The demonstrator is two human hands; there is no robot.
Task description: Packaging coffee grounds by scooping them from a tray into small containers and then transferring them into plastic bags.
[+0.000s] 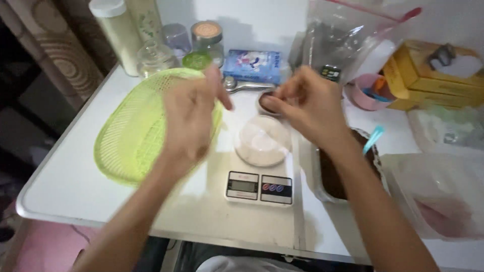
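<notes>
My right hand hovers above a white kitchen scale, its fingers pinched on a small dark brown piece. A shallow clear dish sits on the scale just below that hand. My left hand is held over the right edge of a lime green mesh food cover, fingers loosely spread with nothing in them. A bowl of dark brown mixture lies under my right forearm, with a light blue utensil sticking out of it.
Jars and bottles and a blue box stand at the back. A metal scoop lies behind the scale. A large clear bag, yellow boxes, a pink cup and plastic bags crowd the right side.
</notes>
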